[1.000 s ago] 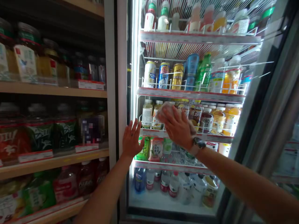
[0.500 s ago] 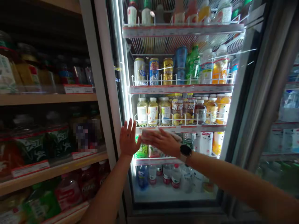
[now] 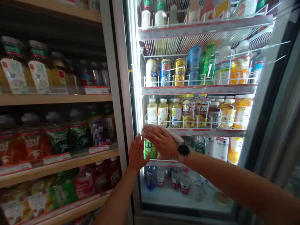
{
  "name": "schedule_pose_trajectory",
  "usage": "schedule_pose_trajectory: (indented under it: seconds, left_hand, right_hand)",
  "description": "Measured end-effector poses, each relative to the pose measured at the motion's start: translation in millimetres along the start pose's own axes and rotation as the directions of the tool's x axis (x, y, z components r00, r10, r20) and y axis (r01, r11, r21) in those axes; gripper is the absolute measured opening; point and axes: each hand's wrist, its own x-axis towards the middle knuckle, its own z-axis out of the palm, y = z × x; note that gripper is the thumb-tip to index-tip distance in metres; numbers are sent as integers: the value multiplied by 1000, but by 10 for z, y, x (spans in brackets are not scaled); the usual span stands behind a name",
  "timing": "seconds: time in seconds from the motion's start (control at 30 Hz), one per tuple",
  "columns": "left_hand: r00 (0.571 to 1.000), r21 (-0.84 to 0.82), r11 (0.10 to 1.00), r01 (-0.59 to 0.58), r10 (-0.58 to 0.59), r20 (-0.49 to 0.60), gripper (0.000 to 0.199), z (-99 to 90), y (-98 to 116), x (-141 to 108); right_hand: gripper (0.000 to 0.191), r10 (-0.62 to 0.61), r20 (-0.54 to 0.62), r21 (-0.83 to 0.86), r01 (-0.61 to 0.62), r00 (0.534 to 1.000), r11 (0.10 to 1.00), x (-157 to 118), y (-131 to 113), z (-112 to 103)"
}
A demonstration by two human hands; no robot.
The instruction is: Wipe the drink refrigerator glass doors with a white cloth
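My right hand (image 3: 161, 142), with a black watch on its wrist, lies over a pale cloth (image 3: 175, 134) and presses it against the glass door (image 3: 187, 198) of a lit drinks cooler. Part of the cloth is hidden under the fingers. My left hand (image 3: 137, 153) rests open and flat near the door's left edge, fingers pointing up and holding nothing. Behind the right hand, a green-labelled bottle (image 3: 150, 149) is partly covered. Small pale-labelled bottles (image 3: 162, 114) stand on the cooler shelf just above it.
Wooden shelves (image 3: 56, 99) full of bottles stand to the left, beside the cooler's frame (image 3: 119, 78). Inside the cooler, cans (image 3: 180, 72) and bottles fill wire-fronted shelves. More bottles (image 3: 175, 178) stand at the bottom behind the glass.
The view has turned left, so the cooler sits farther right. My right hand and the cloth have slid left and slightly up across the glass. My left hand is a little lower.
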Motion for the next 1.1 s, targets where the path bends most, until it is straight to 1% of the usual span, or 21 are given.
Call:
schedule_pose_trajectory:
  seconds: [0.07,0.13,0.23,0.3,0.33,0.4,0.47,0.5,0.53,0.6,0.67,0.73,0.77,0.8,0.83,0.9,1.0,1.1]
  left_hand:
    - [998,47,999,-5,2,55,86,20,-7,-276]
    - [995,88,996,5,-14,102,87,35,-18,-457]
    - [987,112,994,6,-24,161,93,34,-37,-532]
    - [980,103,995,0,-21,196,97,5,-48,-510]
    - [978,94,996,-3,-17,207,98,-22,-52,-495]
    - [976,70,997,-15,-1,219,96,-99,-53,-468]
    - [975,39,999,-22,13,222,91,-200,-42,-434]
    - [976,28,999,-17,10,217,88,-252,-30,-403]
    - [978,20,1000,-7,2,207,84,-299,-15,-354]
    - [987,2,1000,17,-18,162,78,-365,29,-189]
    - [996,-28,999,33,-31,82,74,-373,89,62]
    - [998,-66,996,58,-57,4,73,-321,159,344]
    - [996,-79,994,79,-81,-22,73,-276,194,470]
    - [994,-83,991,100,-103,-39,73,-225,228,573]
    - [992,-80,990,116,-120,-49,73,-171,258,647]
    - [989,-58,990,129,-132,-60,74,-78,301,706]
    - [991,-32,993,111,-113,-65,73,-15,312,658]
    - [994,-33,995,95,-96,-43,73,-33,298,608]
  right_hand:
    - [59,-30,22,45,29,999,999,-241,-202,128]
    - [61,-55,32,96,52,998,994,-506,-408,259]
    - [68,-81,56,154,71,995,986,-872,-657,410]
    - [72,-84,74,152,72,994,986,-1015,-703,420]
    - [73,-100,69,146,90,993,985,-1039,-671,387]
    - [72,-137,48,132,130,989,983,-989,-488,242]
    - [72,-125,40,96,120,991,988,-822,-170,11]
    - [74,-72,56,47,70,996,996,-707,20,-124]
    - [75,-8,48,-7,9,999,1000,-580,216,-263]
    - [72,136,-27,-88,-137,990,987,-315,576,-515]
    - [67,275,-138,-104,-291,951,951,-84,821,-679]
    - [65,360,-225,-87,-387,905,918,63,899,-717]
    - [66,373,-243,-79,-401,896,913,93,872,-688]
    - [67,367,-242,-78,-395,898,916,91,805,-633]
    - [68,346,-223,-81,-371,911,925,57,705,-557]
    - [69,278,-153,-91,-294,948,951,-94,431,-365]
    - [61,184,-66,-80,-189,981,979,-466,-58,-34]
    - [51,151,-59,-60,-155,987,986,-925,-516,283]
